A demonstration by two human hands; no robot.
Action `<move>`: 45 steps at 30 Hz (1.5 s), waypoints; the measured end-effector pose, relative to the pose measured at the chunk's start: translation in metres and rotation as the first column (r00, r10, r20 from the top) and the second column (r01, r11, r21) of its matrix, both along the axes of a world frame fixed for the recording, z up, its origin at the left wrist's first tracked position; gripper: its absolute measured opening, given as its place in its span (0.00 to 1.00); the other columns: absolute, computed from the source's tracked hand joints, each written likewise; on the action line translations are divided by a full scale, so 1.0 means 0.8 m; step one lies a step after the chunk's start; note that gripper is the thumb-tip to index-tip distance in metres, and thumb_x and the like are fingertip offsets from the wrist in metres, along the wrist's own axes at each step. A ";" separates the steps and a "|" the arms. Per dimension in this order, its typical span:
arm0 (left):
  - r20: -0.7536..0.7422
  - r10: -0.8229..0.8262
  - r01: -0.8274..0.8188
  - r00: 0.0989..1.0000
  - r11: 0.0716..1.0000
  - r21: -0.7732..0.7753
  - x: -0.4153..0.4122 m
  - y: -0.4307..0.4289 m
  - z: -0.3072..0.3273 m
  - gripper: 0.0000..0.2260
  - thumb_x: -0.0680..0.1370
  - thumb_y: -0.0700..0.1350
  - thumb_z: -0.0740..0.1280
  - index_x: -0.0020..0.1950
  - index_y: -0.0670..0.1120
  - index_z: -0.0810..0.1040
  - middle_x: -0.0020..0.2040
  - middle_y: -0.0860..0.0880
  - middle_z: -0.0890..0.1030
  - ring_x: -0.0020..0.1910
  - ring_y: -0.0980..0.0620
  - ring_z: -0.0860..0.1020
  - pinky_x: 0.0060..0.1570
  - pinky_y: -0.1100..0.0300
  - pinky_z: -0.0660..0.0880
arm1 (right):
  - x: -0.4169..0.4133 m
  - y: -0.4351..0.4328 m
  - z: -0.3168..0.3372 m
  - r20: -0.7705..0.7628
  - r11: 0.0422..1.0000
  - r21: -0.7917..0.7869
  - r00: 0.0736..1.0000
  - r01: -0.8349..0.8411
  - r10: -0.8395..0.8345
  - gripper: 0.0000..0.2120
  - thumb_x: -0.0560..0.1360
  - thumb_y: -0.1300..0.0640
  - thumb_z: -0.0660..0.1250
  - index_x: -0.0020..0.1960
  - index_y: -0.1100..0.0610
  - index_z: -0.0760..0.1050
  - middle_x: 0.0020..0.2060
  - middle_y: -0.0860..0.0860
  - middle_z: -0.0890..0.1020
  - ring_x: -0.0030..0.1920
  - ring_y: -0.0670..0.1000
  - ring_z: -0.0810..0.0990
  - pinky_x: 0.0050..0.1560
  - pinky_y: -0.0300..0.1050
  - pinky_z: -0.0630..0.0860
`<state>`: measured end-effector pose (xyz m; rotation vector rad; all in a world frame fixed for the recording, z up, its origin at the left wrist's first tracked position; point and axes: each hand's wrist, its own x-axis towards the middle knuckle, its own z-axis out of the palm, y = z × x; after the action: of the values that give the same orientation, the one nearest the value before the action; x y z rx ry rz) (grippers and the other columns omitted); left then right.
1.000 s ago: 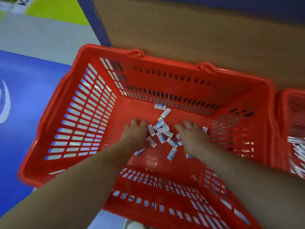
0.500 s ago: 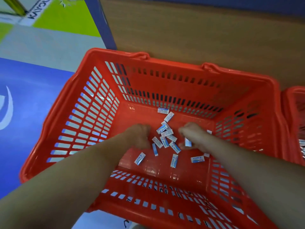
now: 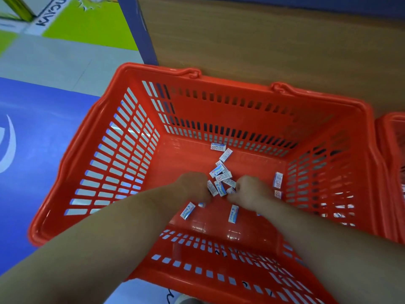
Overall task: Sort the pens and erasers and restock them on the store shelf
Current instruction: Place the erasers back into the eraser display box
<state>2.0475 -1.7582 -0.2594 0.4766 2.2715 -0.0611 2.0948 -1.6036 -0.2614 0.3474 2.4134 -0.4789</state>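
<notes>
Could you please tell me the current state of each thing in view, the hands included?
Red basket: upright, open-topped, holding only erasers.
Erasers: wrapped, loose on the basket floor, some clustered, others scattered.
Left hand: inside the basket, fingers curled at the cluster; grip hidden.
Right hand: inside the basket, fingers curled at the cluster; grip hidden.
Second basket: at the right edge, mostly out of view.
</notes>
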 end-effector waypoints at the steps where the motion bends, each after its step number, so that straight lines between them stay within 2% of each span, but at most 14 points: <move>1: 0.022 0.031 -0.031 0.999 0.999 0.008 -0.006 0.000 0.007 0.10 0.71 0.53 0.68 0.41 0.46 0.80 0.41 0.48 0.81 0.44 0.48 0.80 0.35 0.60 0.70 | -0.006 0.000 0.004 0.034 0.995 -0.069 0.997 0.076 -0.073 0.14 0.69 0.45 0.68 0.34 0.55 0.76 0.30 0.50 0.82 0.32 0.51 0.78 0.30 0.38 0.66; 4: 0.082 0.328 -0.338 0.941 0.921 0.193 -0.029 -0.009 0.037 0.13 0.73 0.52 0.67 0.33 0.45 0.77 0.30 0.48 0.74 0.32 0.50 0.73 0.27 0.62 0.65 | -0.028 0.000 0.034 0.259 0.790 -0.400 0.884 0.466 -0.390 0.12 0.72 0.50 0.67 0.33 0.55 0.77 0.24 0.49 0.78 0.20 0.45 0.70 0.21 0.33 0.60; 7: 0.477 0.704 -0.835 0.527 0.324 0.444 -0.031 -0.017 0.097 0.10 0.75 0.44 0.64 0.34 0.45 0.76 0.30 0.46 0.73 0.25 0.52 0.66 0.24 0.66 0.56 | -0.037 -0.003 0.080 0.494 0.354 -0.614 0.693 0.706 -0.526 0.08 0.73 0.53 0.70 0.42 0.57 0.77 0.27 0.52 0.80 0.22 0.44 0.71 0.17 0.32 0.57; 9: 0.641 0.666 -0.892 0.382 0.084 0.445 -0.017 -0.021 0.143 0.08 0.75 0.41 0.63 0.35 0.44 0.76 0.32 0.45 0.76 0.23 0.53 0.64 0.25 0.67 0.52 | -0.033 -0.009 0.115 0.624 0.098 -0.661 0.618 0.744 -0.478 0.06 0.73 0.54 0.68 0.46 0.56 0.77 0.27 0.52 0.78 0.22 0.43 0.69 0.15 0.31 0.57; 11: 0.709 0.626 -0.897 0.326 -0.033 0.442 0.005 -0.023 0.187 0.05 0.76 0.40 0.64 0.40 0.43 0.76 0.36 0.44 0.78 0.22 0.54 0.66 0.23 0.68 0.54 | -0.020 -0.017 0.155 0.737 -0.133 -0.637 0.549 0.760 -0.394 0.06 0.75 0.55 0.64 0.48 0.54 0.79 0.27 0.50 0.74 0.21 0.42 0.66 0.15 0.30 0.57; 15: 0.783 0.572 -0.895 0.243 -0.180 0.409 0.051 -0.013 0.286 0.06 0.77 0.38 0.62 0.43 0.43 0.77 0.31 0.46 0.75 0.21 0.54 0.65 0.22 0.68 0.53 | 0.020 -0.023 0.262 0.812 -0.341 -0.578 0.480 0.741 -0.333 0.05 0.75 0.54 0.63 0.45 0.55 0.76 0.30 0.49 0.74 0.20 0.41 0.68 0.14 0.29 0.57; 20: 0.888 0.454 -0.941 0.068 -0.267 0.208 0.082 0.040 0.438 0.09 0.78 0.44 0.59 0.42 0.45 0.77 0.26 0.49 0.74 0.21 0.55 0.71 0.18 0.69 0.66 | 0.058 0.011 0.422 0.717 -0.295 -0.676 0.510 0.675 -0.476 0.10 0.66 0.50 0.70 0.40 0.55 0.72 0.28 0.50 0.74 0.21 0.43 0.68 0.15 0.30 0.55; 23: 0.876 0.475 -0.946 0.086 -0.237 0.222 0.095 0.083 0.527 0.09 0.78 0.47 0.63 0.41 0.44 0.75 0.28 0.47 0.77 0.23 0.54 0.75 0.22 0.66 0.72 | 0.074 0.049 0.515 0.636 -0.233 -0.721 0.489 0.653 -0.597 0.10 0.66 0.49 0.70 0.35 0.53 0.71 0.25 0.51 0.73 0.20 0.45 0.67 0.17 0.30 0.57; 26: 0.884 0.450 -0.936 0.127 -0.240 0.257 0.103 0.125 0.606 0.08 0.77 0.38 0.63 0.38 0.46 0.72 0.29 0.46 0.78 0.25 0.53 0.78 0.23 0.67 0.73 | 0.085 0.094 0.603 0.579 -0.208 -0.752 0.476 0.625 -0.662 0.11 0.69 0.48 0.68 0.34 0.53 0.71 0.26 0.52 0.74 0.21 0.46 0.67 0.18 0.30 0.57; 28: 0.882 0.434 -0.931 0.186 -0.209 0.299 0.106 0.155 0.659 0.09 0.75 0.35 0.65 0.37 0.46 0.72 0.29 0.46 0.77 0.24 0.54 0.75 0.22 0.68 0.70 | 0.093 0.127 0.658 0.511 -0.144 -0.782 0.492 0.606 -0.705 0.11 0.70 0.48 0.68 0.36 0.54 0.70 0.26 0.53 0.75 0.21 0.46 0.67 0.19 0.31 0.58; 31: 0.823 0.454 -0.894 0.343 -0.112 0.434 0.112 0.200 0.731 0.02 0.69 0.44 0.70 0.38 0.47 0.79 0.30 0.47 0.76 0.23 0.53 0.71 0.21 0.67 0.67 | 0.105 0.178 0.728 0.391 -0.032 -0.826 0.530 0.563 -0.753 0.11 0.68 0.49 0.70 0.38 0.55 0.72 0.26 0.54 0.74 0.22 0.47 0.67 0.20 0.32 0.58; 33: 0.767 0.457 -0.853 0.451 -0.035 0.522 0.118 0.228 0.769 0.06 0.66 0.48 0.71 0.39 0.48 0.82 0.31 0.46 0.77 0.23 0.51 0.72 0.22 0.65 0.67 | 0.111 0.210 0.765 0.330 0.006 -0.853 0.550 0.521 -0.767 0.11 0.65 0.51 0.72 0.39 0.57 0.74 0.25 0.54 0.72 0.22 0.47 0.66 0.20 0.32 0.58; 39: 0.720 0.459 -0.814 0.521 0.014 0.580 0.131 0.308 0.848 0.06 0.65 0.47 0.72 0.38 0.46 0.82 0.30 0.45 0.78 0.22 0.52 0.73 0.22 0.63 0.68 | 0.123 0.277 0.841 0.343 -0.117 -0.908 0.554 0.403 -0.759 0.11 0.64 0.55 0.73 0.44 0.59 0.79 0.26 0.52 0.65 0.28 0.51 0.54 0.21 0.35 0.53; 45: 0.435 0.537 -0.590 0.723 0.150 0.793 0.103 0.346 0.879 0.09 0.67 0.48 0.73 0.46 0.51 0.82 0.33 0.48 0.81 0.25 0.51 0.76 0.26 0.57 0.74 | 0.114 0.329 0.882 0.194 0.091 -0.916 0.632 0.390 -0.750 0.12 0.69 0.52 0.68 0.48 0.55 0.82 0.30 0.56 0.73 0.26 0.46 0.63 0.23 0.35 0.56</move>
<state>2.1297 -1.4817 0.4442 0.0644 2.0694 1.6896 2.1861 -1.3406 0.4443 0.7570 1.6846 -2.3397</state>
